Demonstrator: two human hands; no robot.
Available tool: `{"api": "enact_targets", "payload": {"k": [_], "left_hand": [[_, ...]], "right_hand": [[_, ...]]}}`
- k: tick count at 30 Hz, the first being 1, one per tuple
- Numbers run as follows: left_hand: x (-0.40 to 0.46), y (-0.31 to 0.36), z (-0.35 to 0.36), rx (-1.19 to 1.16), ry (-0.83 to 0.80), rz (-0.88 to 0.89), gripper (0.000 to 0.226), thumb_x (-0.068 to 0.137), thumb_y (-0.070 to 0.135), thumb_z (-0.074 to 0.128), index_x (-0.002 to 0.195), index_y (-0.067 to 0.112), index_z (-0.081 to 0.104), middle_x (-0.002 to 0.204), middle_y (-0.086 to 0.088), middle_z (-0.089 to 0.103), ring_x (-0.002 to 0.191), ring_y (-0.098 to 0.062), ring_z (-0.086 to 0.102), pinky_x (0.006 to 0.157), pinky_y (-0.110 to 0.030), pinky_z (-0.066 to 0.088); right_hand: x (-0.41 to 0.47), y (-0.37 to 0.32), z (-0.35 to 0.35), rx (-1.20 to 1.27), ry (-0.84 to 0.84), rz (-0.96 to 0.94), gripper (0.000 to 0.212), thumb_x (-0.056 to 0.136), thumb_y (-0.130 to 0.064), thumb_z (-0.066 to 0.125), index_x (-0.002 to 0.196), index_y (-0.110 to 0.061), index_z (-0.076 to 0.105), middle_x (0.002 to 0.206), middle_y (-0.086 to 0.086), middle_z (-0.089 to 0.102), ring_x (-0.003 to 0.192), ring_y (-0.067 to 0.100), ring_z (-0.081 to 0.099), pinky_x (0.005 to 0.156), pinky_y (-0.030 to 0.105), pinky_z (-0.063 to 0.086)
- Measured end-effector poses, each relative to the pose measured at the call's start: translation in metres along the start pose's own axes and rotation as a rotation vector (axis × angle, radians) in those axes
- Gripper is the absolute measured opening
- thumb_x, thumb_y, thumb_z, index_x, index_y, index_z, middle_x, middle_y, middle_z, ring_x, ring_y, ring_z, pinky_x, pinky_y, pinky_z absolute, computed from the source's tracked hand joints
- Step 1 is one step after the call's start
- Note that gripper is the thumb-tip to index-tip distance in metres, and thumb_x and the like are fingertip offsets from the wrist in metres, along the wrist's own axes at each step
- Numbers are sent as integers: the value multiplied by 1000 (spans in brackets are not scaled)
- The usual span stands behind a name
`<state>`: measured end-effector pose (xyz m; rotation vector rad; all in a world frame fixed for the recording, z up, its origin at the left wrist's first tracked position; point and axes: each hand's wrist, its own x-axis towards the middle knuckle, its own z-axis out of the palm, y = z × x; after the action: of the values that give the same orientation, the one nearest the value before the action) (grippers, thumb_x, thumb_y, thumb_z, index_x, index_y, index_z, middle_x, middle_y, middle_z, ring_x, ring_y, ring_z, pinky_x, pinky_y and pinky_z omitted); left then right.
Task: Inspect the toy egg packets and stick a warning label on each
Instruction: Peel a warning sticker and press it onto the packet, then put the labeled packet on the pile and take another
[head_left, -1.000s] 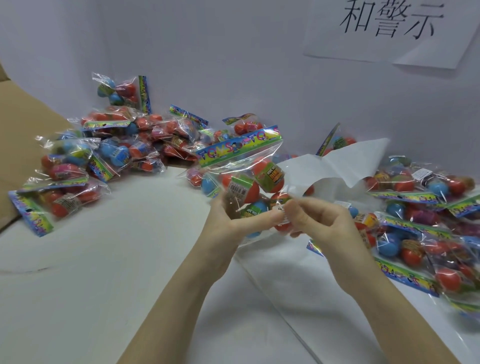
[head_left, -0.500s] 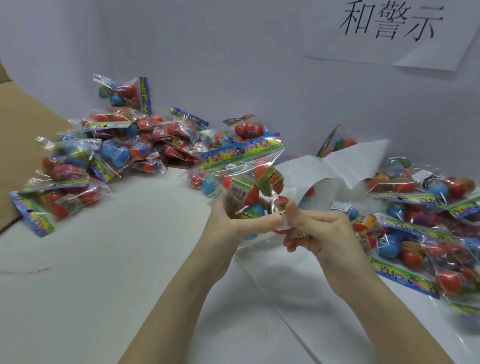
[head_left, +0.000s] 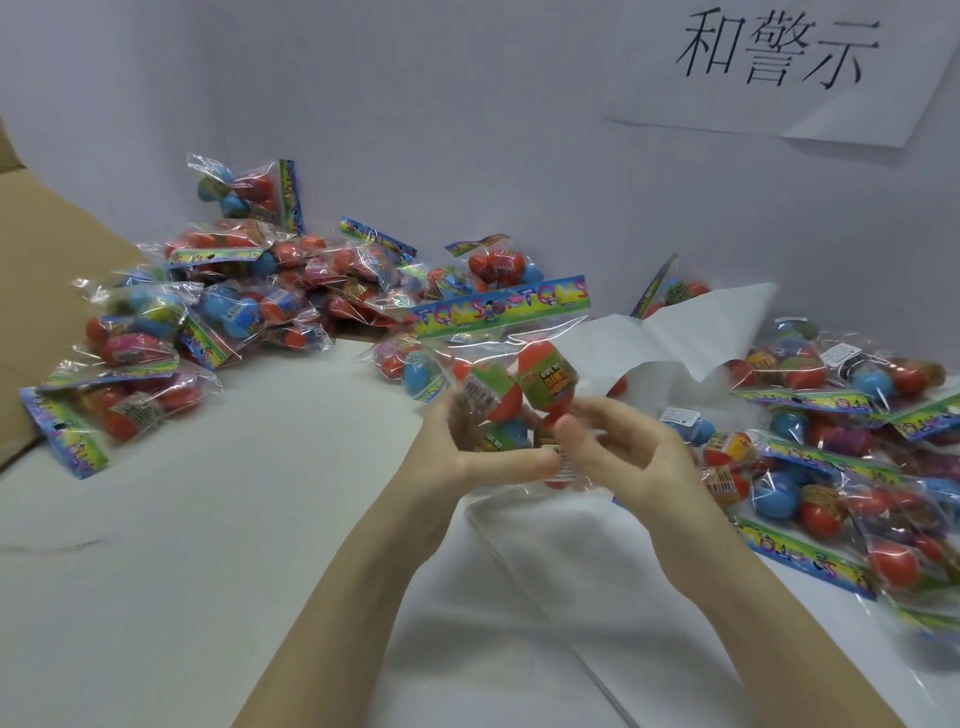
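Head view: a clear packet of toy eggs (head_left: 511, 374) is held upright above the white table (head_left: 182, 545), its printed header card at the top. The packet's lower part is gripped by the left hand (head_left: 457, 447), with the thumb stretched across the front and the fingers curled behind the plastic. A small white warning label (head_left: 563, 462) is seen on the packet's lower front, just beside the left thumb tip. The right hand (head_left: 631, 457) is placed against the same spot, its thumb touching the packet near the label and its fingers loosely curled; whether the label is pinched or merely pressed cannot be told. One heap of packets (head_left: 208, 312) is spread at the far left by a cardboard flap (head_left: 47, 249), and another heap (head_left: 852, 441) is piled at the right. A white backing sheet (head_left: 685, 332) is curled up behind the hands. A paper notice (head_left: 779, 67) with black characters is fixed to the wall.
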<state>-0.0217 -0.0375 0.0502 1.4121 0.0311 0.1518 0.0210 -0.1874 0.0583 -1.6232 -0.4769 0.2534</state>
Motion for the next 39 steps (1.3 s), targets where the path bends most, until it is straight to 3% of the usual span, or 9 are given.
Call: {"api": "enact_targets", "payload": {"k": [6, 11, 14, 17, 19, 24, 28, 34, 39], "left_hand": [[3, -1, 2, -107, -27, 39, 23, 59, 24, 79, 81, 20, 73, 80, 2, 73, 75, -9, 69, 62, -18, 53], [4, -5, 9, 78, 113, 159, 18, 62, 38, 73, 75, 26, 72, 75, 5, 72, 72, -9, 67, 64, -23, 55], [3, -7, 14, 218, 233, 250, 25, 74, 54, 61, 83, 31, 66, 76, 7, 69, 63, -6, 62, 55, -20, 49], [7, -7, 8, 102, 514, 285, 30, 81, 52, 48, 80, 27, 65, 75, 8, 66, 57, -8, 60, 48, -16, 43], [12, -10, 1, 96, 755, 279, 25, 92, 34, 51, 72, 25, 63, 72, 8, 66, 61, -12, 60, 56, -20, 44], [26, -23, -26, 397, 879, 49, 8, 90, 17, 55, 95, 17, 62, 102, -2, 64, 83, -13, 56, 71, -24, 37], [56, -28, -50, 873, 715, -73, 39, 87, 25, 59, 122, 8, 53, 128, -11, 51, 114, -28, 49, 87, -34, 38], [92, -41, -72, 1435, 347, -185, 66, 89, 55, 47, 146, 31, 22, 156, -1, 14, 140, -27, 19, 104, -44, 29], [80, -55, -78, 1256, 609, 137, 40, 95, 8, 40, 134, 12, 49, 140, -8, 47, 127, -28, 41, 97, -38, 37]], "right_hand": [[3, 0, -8, 161, -5, 47, 4, 57, -20, 71, 60, -22, 74, 62, -4, 69, 61, 6, 63, 58, 18, 50], [5, -2, -16, 141, -123, 269, 28, 50, -21, 73, 75, -7, 73, 74, 14, 70, 64, 24, 68, 53, 26, 54], [9, -6, -21, 312, 33, 276, 11, 62, -17, 64, 62, -9, 71, 67, 10, 68, 54, 21, 66, 46, 25, 53], [13, -14, -36, 732, 318, 63, 17, 79, -29, 57, 74, -18, 70, 82, -1, 70, 74, 15, 70, 68, 25, 58], [11, -18, -41, 810, 318, 14, 54, 70, -51, 50, 110, -15, 60, 110, -2, 62, 102, 16, 63, 89, 28, 50], [9, -5, -21, 80, 334, -37, 71, 77, -30, 66, 140, -20, 34, 114, -22, 53, 108, 1, 52, 88, 11, 40], [10, 16, -23, -1095, 465, -533, 46, 77, -30, 64, 119, -10, 60, 112, 3, 65, 96, 24, 63, 85, 38, 44], [8, 19, -19, -1222, 464, -597, 29, 67, -24, 72, 92, -7, 71, 92, 7, 72, 77, 26, 68, 71, 42, 50], [8, 15, -19, -1224, 484, -567, 27, 68, -27, 65, 88, -10, 72, 89, 5, 72, 76, 23, 68, 72, 39, 49]]}}
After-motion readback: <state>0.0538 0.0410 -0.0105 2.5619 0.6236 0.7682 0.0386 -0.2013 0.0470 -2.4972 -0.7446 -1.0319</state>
